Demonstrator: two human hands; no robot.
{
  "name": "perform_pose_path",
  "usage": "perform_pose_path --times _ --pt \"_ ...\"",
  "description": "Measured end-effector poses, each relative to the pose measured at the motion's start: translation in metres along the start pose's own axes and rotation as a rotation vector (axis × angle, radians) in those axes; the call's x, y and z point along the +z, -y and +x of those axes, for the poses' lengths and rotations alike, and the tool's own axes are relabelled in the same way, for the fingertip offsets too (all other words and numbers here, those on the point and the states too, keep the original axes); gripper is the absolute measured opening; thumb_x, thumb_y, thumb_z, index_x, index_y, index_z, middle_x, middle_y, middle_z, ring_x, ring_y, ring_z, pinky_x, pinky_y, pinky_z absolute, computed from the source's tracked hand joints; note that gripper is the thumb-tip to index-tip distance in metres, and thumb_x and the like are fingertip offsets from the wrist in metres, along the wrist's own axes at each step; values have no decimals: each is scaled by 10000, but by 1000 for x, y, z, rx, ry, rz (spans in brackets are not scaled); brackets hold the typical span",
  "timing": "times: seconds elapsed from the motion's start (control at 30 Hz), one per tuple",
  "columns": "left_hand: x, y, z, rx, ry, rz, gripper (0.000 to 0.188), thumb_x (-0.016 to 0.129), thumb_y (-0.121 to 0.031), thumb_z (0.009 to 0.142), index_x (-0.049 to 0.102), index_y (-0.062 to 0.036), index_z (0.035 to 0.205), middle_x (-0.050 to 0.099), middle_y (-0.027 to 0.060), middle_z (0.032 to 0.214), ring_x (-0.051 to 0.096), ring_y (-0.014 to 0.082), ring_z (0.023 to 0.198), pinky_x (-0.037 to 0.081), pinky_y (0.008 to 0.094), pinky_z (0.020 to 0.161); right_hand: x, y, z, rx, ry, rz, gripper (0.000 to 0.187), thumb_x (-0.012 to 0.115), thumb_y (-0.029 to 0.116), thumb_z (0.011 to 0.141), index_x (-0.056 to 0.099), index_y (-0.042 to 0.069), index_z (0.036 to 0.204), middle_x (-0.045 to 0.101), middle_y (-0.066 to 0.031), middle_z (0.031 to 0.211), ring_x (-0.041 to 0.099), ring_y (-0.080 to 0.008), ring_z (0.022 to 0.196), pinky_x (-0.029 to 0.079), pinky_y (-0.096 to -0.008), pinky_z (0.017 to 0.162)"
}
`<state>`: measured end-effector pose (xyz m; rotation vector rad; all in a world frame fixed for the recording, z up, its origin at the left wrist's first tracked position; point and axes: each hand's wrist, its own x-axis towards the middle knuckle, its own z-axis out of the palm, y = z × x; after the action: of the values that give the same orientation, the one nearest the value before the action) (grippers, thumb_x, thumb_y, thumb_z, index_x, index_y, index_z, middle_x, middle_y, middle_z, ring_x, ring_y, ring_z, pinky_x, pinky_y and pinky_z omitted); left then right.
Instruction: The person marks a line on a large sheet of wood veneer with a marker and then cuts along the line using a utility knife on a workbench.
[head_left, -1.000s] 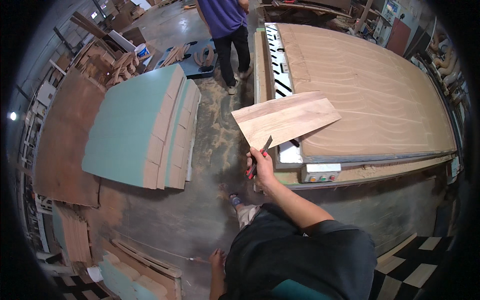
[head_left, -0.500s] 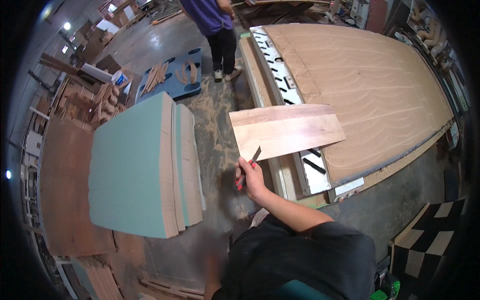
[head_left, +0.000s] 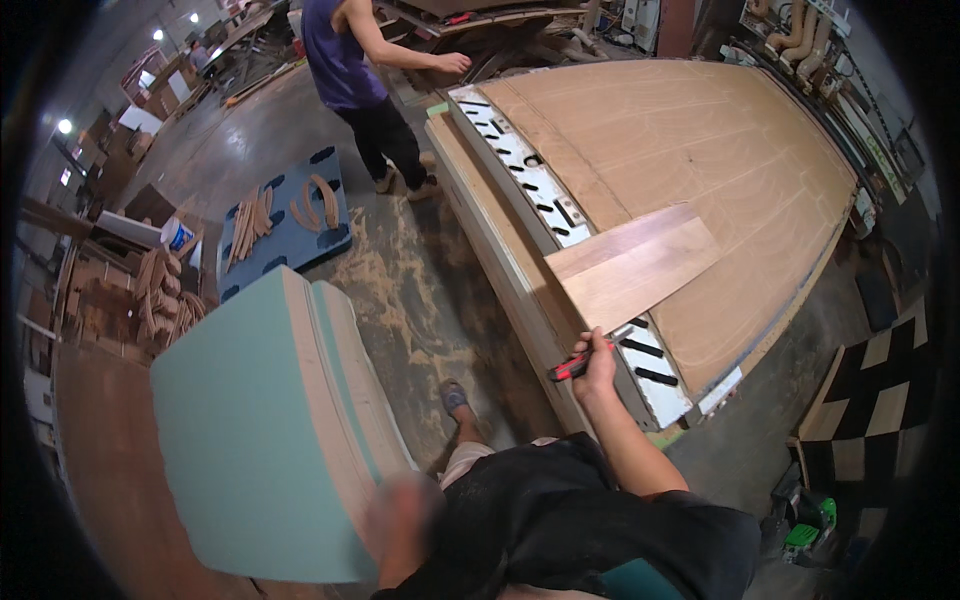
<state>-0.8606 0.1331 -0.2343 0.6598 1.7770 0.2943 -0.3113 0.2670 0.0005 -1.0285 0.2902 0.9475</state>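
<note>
In my right hand [head_left: 597,370] is a red and black utility knife [head_left: 568,369], its blade pointing toward the big table. That same hand pinches the near corner of a thin wood board [head_left: 640,262], whose far part lies over the table top. My left hand [head_left: 402,515] is a blur beside the stack of pale green sheets [head_left: 235,430], its fingers impossible to make out. I cannot tell whether it touches the stack.
A large brown-topped table [head_left: 720,150] with a slotted white edge strip [head_left: 520,165] spans the right. Another person [head_left: 350,60] stands at its far left corner. A blue pallet [head_left: 290,240] bears wooden pieces. A green tool [head_left: 805,535] sits lower right, near checkered panels [head_left: 880,400].
My right hand has moved right and slightly nearer with the knife and wood board. The view has shifted. The other person has stretched an arm toward the table.
</note>
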Motion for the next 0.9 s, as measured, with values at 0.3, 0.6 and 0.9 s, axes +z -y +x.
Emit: perform_pose_path --times 0.3,0.6,0.9 --pt "-49 -241 183 138 80 316 331 689 -221 1058 776 -14 1300 738 78 923 689 208 770 541 380 663 100 24 85 -402 -121 117 397 642 464 1146 665 108 971 653 -28 804 595 -161 722 500 -325 675" --pt "-5 -510 305 360 178 107 487 658 -118 1097 572 42 1549 744 66 1039 666 158 781 525 286 661 158 35 159 -534 -504 418 373 600 441 1159 591 135 946 677 -50 931 732 -251 898 586 -398 758" --pt "-53 -593 369 219 256 632 368 751 -269 1027 784 0 1275 766 103 862 691 206 680 533 381 591 224 66 265 -632 -659 686 392 592 382 1132 547 110 854 704 -86 869 673 -223 770 537 -377 704"
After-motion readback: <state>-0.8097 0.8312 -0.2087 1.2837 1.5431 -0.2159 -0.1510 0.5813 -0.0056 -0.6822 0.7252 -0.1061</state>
